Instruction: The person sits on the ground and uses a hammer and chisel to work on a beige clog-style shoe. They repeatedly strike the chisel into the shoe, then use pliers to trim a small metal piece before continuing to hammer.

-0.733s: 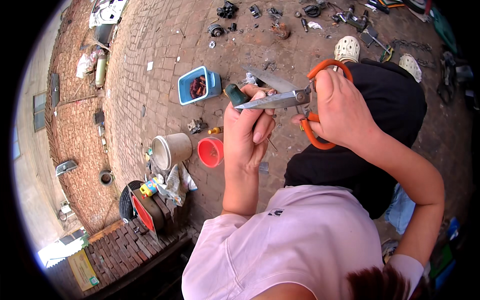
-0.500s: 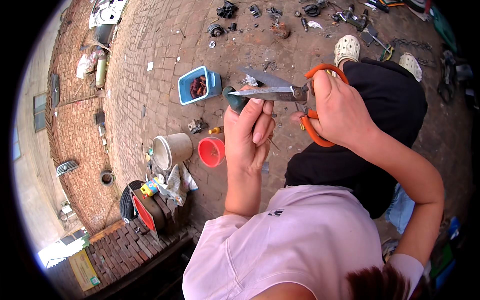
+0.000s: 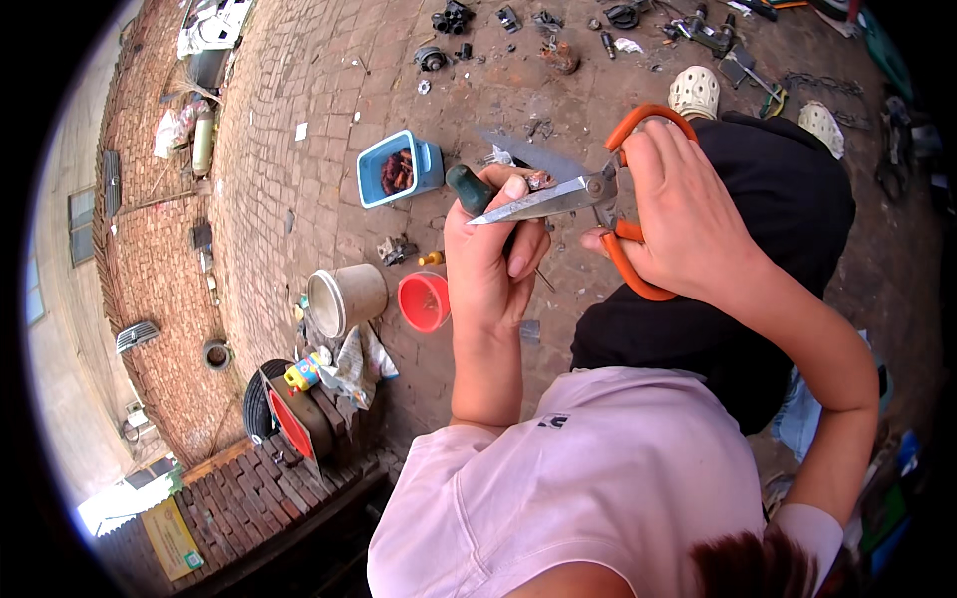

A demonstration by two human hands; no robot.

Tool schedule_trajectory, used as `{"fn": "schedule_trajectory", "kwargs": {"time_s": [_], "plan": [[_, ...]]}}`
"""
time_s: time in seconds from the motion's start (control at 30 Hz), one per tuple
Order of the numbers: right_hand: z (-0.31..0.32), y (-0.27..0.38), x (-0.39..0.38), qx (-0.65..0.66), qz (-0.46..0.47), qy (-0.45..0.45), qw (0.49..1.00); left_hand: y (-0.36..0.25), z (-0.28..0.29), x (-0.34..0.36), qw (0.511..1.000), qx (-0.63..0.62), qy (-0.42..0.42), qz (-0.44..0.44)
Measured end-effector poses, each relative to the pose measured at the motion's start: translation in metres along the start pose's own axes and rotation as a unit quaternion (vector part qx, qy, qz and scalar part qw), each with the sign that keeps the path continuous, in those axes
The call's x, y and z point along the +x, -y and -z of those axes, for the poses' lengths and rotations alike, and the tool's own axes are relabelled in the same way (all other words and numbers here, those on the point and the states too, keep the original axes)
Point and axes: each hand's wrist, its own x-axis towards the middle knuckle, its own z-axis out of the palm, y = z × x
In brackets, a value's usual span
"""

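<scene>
My right hand (image 3: 688, 204) grips the orange handles of a pair of large scissors (image 3: 543, 203), whose blades stand apart and point left. My left hand (image 3: 488, 254) is closed around a tool with a dark green rounded handle (image 3: 467, 187); a thin metal shaft (image 3: 544, 281) sticks out below the fingers. At the left fingertips, between the scissor blades, shows a small reddish-brown piece (image 3: 539, 180), too small to name. The lower blade passes in front of the left thumb and close to the green handle; I cannot tell whether they touch.
A blue bin (image 3: 429, 167) with reddish-brown pieces stands on the brick ground beyond my left hand. Nearer are a red bucket (image 3: 424, 302) and a whitish bucket (image 3: 357, 299). Metal parts (image 3: 454, 18) and tools lie scattered at the far side. My legs (image 3: 718, 269) are at the right.
The blades have spread wider, and the lower one has swung downward. The reddish-brown piece has come into view between them. More of the green handle shows.
</scene>
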Motion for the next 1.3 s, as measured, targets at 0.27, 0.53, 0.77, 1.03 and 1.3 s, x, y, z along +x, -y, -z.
{"fn": "schedule_trajectory", "kwargs": {"time_s": [0.27,0.53,0.77,1.03,1.3], "plan": [[0.003,0.002,-0.002,0.048,0.001,0.027,0.998,0.000,0.008,-0.001,1.000,0.001,0.027,-0.008],[0.004,0.004,0.001,0.034,-0.004,0.009,0.999,0.000,0.004,-0.002,0.999,0.002,0.025,-0.023],[0.000,0.005,0.000,-0.005,-0.014,0.016,1.000,0.000,0.002,-0.004,1.000,0.001,0.016,-0.019],[-0.008,0.003,-0.002,-0.026,-0.030,0.022,0.999,0.001,-0.001,-0.003,1.000,-0.018,0.000,0.016],[-0.016,-0.002,-0.002,-0.038,-0.013,0.019,0.999,0.004,0.004,-0.001,0.994,-0.104,0.003,0.038]]}}
